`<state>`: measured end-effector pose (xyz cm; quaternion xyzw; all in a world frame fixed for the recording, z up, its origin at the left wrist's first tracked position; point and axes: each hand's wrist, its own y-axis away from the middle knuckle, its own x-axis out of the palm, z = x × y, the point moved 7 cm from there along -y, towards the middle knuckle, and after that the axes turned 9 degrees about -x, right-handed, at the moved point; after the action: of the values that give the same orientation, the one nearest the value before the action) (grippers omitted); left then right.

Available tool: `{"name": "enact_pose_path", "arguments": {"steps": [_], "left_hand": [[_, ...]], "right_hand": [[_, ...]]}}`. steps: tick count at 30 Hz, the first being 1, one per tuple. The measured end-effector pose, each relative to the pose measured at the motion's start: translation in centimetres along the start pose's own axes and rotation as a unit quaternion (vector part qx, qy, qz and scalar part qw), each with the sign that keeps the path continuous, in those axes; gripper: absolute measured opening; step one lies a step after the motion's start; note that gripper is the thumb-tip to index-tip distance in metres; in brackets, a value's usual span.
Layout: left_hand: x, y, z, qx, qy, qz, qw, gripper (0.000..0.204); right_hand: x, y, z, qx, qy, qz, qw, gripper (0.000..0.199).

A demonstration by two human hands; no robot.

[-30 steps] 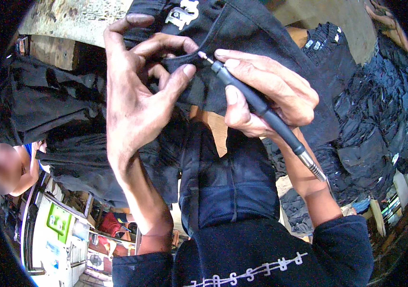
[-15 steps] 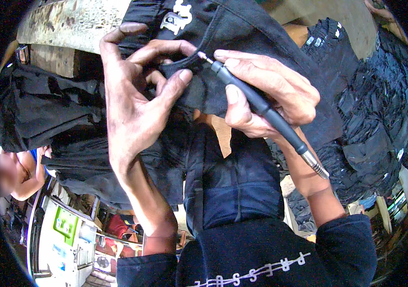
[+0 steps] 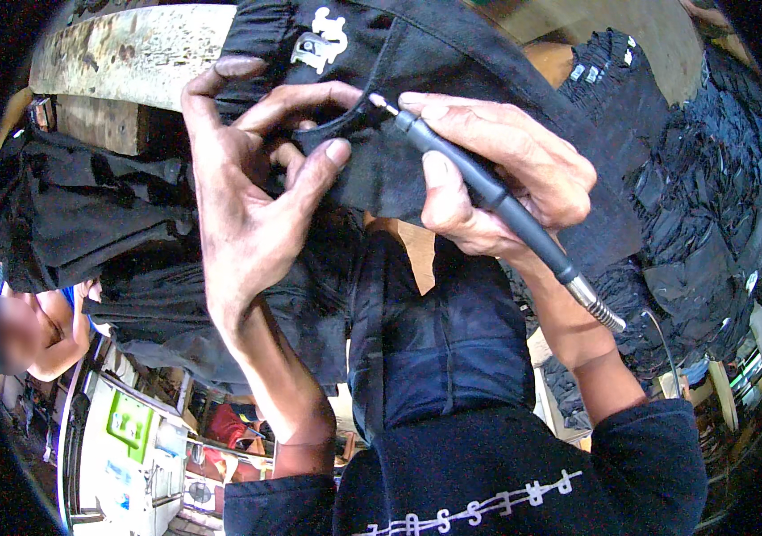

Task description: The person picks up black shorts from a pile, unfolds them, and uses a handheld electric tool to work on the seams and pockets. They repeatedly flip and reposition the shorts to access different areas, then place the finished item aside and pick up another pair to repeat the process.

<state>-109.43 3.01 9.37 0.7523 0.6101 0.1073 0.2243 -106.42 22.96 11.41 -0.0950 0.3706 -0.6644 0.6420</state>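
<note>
A black garment (image 3: 461,67) with a stitched seam and a white print lies across my lap. My left hand (image 3: 242,210) is curled at the garment's edge: its index finger reaches along a raised seam (image 3: 345,122), and some fingers are hidden behind the cloth. The thumb stands apart from the index fingertip. In my right hand (image 3: 524,165) is a dark pen-shaped tool (image 3: 497,196), gripped like a pen, with a thin metal tip and a metal coil at its rear end. Its tip meets the seam right beside my left index fingertip.
To the right rises a large pile of black garments (image 3: 702,196). More black cloth (image 3: 104,214) is heaped on the left, below a worn wooden board (image 3: 131,49). Another person (image 3: 50,326) sits at the far left. A white surface with a green item (image 3: 131,424) is at lower left.
The garment and both hands sit nearly as before; the view has shifted slightly. A thin cable behind the tool's coil now shows at the right.
</note>
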Motion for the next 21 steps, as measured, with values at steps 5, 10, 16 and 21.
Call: {"name": "enact_pose_path", "arguments": {"steps": [5,10,16,21], "left_hand": [[0.26,-0.19,-0.05,0.004,0.003,0.008,1.0,0.076],[0.35,-0.29,-0.24,0.001,0.007,0.014,1.0,0.072],[0.35,0.01,-0.17,0.009,-0.002,0.029,1.0,0.071],[0.28,0.02,-0.14,0.018,-0.014,0.028,0.999,0.07]], "right_hand": [[-0.17,-0.26,-0.14,0.003,0.007,-0.003,1.0,0.028],[-0.24,-0.15,-0.8,0.011,0.012,-0.059,0.998,0.021],[-0.13,0.42,-0.97,0.045,0.002,-0.084,0.995,0.02],[-0.28,0.23,-0.9,0.08,-0.001,-0.056,0.995,0.021]]}}
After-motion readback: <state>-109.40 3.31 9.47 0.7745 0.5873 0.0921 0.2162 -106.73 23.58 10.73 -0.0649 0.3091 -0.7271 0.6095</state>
